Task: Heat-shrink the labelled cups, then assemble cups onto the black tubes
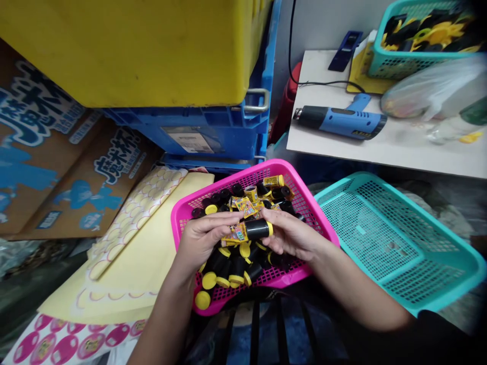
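Above the pink basket point(281, 166), both hands meet at a small black bottle point(255, 229) with a yellow cap, lying sideways. My right hand point(291, 234) is closed on its capped end. A yellow printed sleeve point(235, 233) is pinched in my left hand point(207, 238) and meets the bottle's other end; how far it goes over the bottle I cannot tell. Beneath the hands, the basket holds many similar black bottles point(236, 267) with yellow caps. Some, such as the one at the far edge point(272, 181), are covered in yellow printed film. Loose printed sleeves point(245, 207) lie among them.
A turquoise basket point(429, 299) stands to the right. On the white table point(327, 147) lie a blue heat gun point(342, 121) and a plastic bag point(429, 91), near another filled turquoise basket point(395, 63). Yellow point(152, 50) and blue crates point(228, 132) rise ahead; cardboard boxes point(76, 203) and sticker sheets point(87, 339) are left.
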Demonstrator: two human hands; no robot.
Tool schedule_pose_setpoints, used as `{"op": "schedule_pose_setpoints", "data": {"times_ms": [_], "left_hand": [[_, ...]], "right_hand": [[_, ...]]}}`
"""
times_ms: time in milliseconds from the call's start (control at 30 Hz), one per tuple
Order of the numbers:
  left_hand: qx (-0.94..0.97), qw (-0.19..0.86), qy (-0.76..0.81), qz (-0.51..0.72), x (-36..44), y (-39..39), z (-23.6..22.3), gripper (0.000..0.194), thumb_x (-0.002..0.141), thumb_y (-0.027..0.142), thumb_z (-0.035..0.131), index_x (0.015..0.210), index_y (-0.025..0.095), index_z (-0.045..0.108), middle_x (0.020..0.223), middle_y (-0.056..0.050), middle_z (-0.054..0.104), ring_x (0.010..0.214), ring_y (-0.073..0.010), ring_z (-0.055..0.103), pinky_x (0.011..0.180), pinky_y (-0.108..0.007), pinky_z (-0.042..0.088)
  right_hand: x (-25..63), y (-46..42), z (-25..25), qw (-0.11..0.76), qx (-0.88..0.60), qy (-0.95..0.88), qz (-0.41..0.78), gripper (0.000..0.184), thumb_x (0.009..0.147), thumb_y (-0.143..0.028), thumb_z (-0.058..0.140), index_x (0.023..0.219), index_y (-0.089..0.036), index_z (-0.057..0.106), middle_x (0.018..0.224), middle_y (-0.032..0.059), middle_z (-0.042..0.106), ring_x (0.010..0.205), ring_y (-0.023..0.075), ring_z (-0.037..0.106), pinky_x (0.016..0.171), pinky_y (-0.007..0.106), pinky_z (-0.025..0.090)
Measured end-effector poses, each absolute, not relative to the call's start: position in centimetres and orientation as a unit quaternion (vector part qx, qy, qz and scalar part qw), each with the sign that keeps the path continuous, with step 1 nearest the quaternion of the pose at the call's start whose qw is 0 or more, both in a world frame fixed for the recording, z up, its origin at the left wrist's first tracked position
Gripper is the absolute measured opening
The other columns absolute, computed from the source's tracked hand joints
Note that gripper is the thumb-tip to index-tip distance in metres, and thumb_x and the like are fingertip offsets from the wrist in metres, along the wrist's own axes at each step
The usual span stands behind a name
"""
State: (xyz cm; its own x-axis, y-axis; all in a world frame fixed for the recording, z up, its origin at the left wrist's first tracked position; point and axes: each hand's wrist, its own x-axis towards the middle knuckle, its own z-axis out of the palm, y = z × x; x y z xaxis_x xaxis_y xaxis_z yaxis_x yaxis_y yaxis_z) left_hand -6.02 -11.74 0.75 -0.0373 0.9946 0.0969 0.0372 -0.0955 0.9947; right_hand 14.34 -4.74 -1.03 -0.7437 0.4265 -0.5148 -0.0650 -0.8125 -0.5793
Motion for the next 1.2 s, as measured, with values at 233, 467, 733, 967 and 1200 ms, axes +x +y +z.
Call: {"op": "schedule_pose_setpoints", "data": {"times_ms": [233,467,733,967,1200], "left_hand": [[0.532,0.447,0.499,0.518,-5.7,-11.2,0.9,0.012,0.083,0.035,0.074,0.094,0.032,0.078,0.106,-0.001,0.076,0.099,-0.0149,0.072,0.092,-0.021,0.055],[0.456,0.505,0.556,0.478,-5.2,-11.0,2.5,0.029,0.076,0.031,0.081,0.104,0.027,0.077,0.092,-0.004,0.079,0.079,-0.0173,0.075,0.07,-0.022,0.061],[0.411,0.498,0.588,0.487,-3.9,-10.8,2.3,0.028,0.063,0.018,0.087,0.089,0.021,0.077,0.09,-0.003,0.076,0.075,-0.0127,0.07,0.067,-0.018,0.057],[0.413,0.501,0.542,0.534,-1.7,-10.6,1.6,0.028,0.065,0.012,0.084,0.089,0.022,0.074,0.09,-0.001,0.075,0.08,-0.0123,0.07,0.072,-0.019,0.056],[0.394,0.494,0.537,0.559,-0.5,-11.3,1.0,0.03,0.061,0.017,0.088,0.086,0.02,0.072,0.091,-0.002,0.075,0.087,-0.0173,0.071,0.078,-0.025,0.058]], "right_hand": [[14.4,-4.6,-1.6,0.133,-0.287,-0.259,0.913,0.055,0.073,-0.06,0.076,0.094,-0.012,0.057,0.058,0.0008,0.061,0.038,0.0053,0.05,0.034,0.011,0.036],[13.9,-5.2,-2.1,0.233,-0.278,-0.295,0.884,0.057,0.066,-0.059,0.081,0.089,-0.015,0.053,0.066,-0.0014,0.06,0.048,0.0049,0.053,0.044,0.013,0.042],[14.1,-5.1,-2.6,0.344,-0.265,-0.432,0.79,0.039,0.073,-0.042,0.082,0.099,-0.018,0.064,0.09,0.0013,0.063,0.081,0.0095,0.059,0.074,0.022,0.047],[14.0,-5.4,-2.2,0.298,-0.182,-0.269,0.898,0.044,0.089,-0.052,0.063,0.124,-0.025,0.061,0.128,0.0062,0.054,0.112,0.0176,0.055,0.095,0.033,0.046],[12.6,-6.7,-3.1,0.303,-0.155,-0.268,0.901,0.053,0.08,-0.057,0.073,0.119,-0.023,0.062,0.123,0.0058,0.054,0.11,0.0136,0.054,0.095,0.024,0.045]]}}
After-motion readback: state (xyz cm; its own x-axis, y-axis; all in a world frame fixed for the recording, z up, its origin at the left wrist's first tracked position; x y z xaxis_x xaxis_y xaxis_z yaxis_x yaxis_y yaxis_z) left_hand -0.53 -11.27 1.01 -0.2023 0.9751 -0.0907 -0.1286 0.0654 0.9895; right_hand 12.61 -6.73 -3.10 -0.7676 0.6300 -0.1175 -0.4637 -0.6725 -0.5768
